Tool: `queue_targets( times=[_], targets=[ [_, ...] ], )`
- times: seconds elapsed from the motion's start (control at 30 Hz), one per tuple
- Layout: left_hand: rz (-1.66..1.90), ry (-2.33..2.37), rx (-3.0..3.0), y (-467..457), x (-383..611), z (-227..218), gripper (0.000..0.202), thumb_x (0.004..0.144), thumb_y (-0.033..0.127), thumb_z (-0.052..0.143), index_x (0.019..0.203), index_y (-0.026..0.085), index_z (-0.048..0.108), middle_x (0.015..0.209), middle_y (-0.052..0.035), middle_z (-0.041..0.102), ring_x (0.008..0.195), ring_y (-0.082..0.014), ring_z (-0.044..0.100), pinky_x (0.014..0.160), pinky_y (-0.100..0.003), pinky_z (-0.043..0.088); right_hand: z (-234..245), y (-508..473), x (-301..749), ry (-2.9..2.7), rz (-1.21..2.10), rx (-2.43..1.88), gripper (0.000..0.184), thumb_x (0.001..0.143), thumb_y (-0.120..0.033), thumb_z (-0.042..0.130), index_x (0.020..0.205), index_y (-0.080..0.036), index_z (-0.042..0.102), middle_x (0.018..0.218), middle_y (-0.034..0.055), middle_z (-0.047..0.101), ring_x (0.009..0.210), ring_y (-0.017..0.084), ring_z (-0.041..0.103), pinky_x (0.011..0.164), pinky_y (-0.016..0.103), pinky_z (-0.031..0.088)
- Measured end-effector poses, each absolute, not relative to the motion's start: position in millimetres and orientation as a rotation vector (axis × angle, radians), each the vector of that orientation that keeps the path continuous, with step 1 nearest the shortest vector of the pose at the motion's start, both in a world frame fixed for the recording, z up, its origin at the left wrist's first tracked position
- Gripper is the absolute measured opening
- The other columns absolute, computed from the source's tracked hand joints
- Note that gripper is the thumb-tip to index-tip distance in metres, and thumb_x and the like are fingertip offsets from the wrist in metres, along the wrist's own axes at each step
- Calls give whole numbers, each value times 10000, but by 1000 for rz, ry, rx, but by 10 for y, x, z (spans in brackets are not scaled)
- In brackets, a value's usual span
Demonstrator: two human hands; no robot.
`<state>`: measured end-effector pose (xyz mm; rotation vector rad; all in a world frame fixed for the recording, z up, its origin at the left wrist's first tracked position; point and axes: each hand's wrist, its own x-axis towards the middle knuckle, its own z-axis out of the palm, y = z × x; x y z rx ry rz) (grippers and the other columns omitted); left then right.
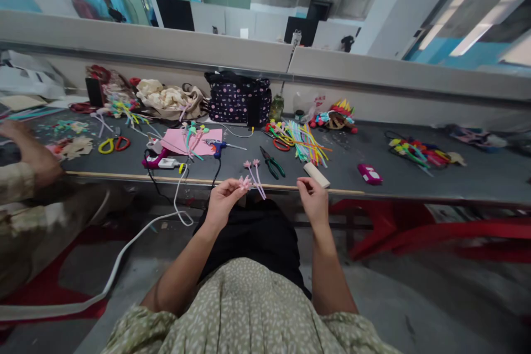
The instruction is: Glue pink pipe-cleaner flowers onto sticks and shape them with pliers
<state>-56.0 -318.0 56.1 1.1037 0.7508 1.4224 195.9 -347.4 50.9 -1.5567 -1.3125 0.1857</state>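
Note:
My left hand [223, 203] pinches a small pale-pink pipe-cleaner flower [245, 182] at the table's front edge. Just beyond it, two pink pipe-cleaner flowers on stems [258, 181] lie with their stem ends over the edge. To the right, my right hand [314, 203] is raised with thumb and fingertips pressed together; whatever they hold, if anything, is too small to see. A beige block [316, 175] lies right behind its fingers. Between the hands and farther back rest pliers with dark green handles [272, 164].
A blue glue gun [218, 147] sits beside pink paper [178, 141]. Bundled pipe cleaners [307, 142], orange-handled scissors [281, 145] and a magenta box [370, 173] lie on the table. A white cable [136, 238] hangs at left, near another person's arm [37, 152].

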Motion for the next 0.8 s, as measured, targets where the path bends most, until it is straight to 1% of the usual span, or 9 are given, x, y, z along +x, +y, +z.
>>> queue_targets(
  times=[0.13,0.2,0.27,0.33,0.43,0.53,0.67,0.73,0.8],
  targets=[
    [1366,732,968,-3148,-556,469,246,638,298,838,749,160,666,716,-11,701,692,-122,659,741,-246,517,182,-3165,2162,-1360,190,-1711,302,855,-380,519,978,-156,679,887,98,695,741,217,615,724,344,486],
    [1344,693,912,-3137,-568,432,251,642,290,836,760,165,654,732,-3,697,687,-121,661,736,-256,534,62,-2956,2123,-1485,145,-1767,286,848,-336,526,1016,-149,663,953,123,679,867,247,617,820,377,478],
    [1329,654,874,-3128,-592,402,250,650,278,831,764,166,639,741,4,689,692,-122,662,725,-264,548,-24,-2732,2032,-1624,68,-1826,294,841,-299,554,1071,-140,642,1083,161,642,1039,281,574,925,408,440],
    [1309,618,851,-3123,-624,384,250,660,268,826,769,166,625,731,9,677,674,-118,655,696,-257,551,-70,-2518,1933,-1724,21,-1932,367,840,-299,587,1165,-131,602,1254,203,555,1168,308,510,954,417,420],
    [1267,578,826,-3121,-666,379,270,665,269,826,775,156,606,700,8,662,618,-104,633,652,-239,540,-71,-2254,1817,-1798,46,-2091,460,858,-351,607,1261,-140,534,1368,223,472,1212,327,486,968,438,399],
    [1237,557,797,-3125,-685,389,303,646,271,840,785,148,601,681,3,652,600,-103,619,638,-240,537,-22,-2079,1756,-1794,203,-2102,512,842,-364,643,1278,-133,504,1308,233,525,1216,340,480,990,455,364],
    [1224,514,769,-3135,-686,401,316,623,255,856,804,144,621,650,13,630,581,-95,596,623,-238,531,53,-1991,1749,-1691,373,-2047,444,782,-273,670,1178,-109,554,1203,226,584,1182,329,503,983,424,367],
    [1219,506,766,-3141,-691,401,312,624,250,855,824,141,641,645,14,624,571,-91,586,622,-238,527,84,-2028,1776,-1641,451,-2025,362,767,-276,647,1080,-102,594,1119,208,621,1085,305,564,922,398,418],
    [1215,517,769,-3144,-701,396,305,634,248,848,849,136,663,650,7,627,573,-92,584,626,-243,526,107,-2141,1815,-1596,574,-1961,284,776,-327,597,956,-109,622,954,155,664,940,266,617,805,356,476]
  ],
)
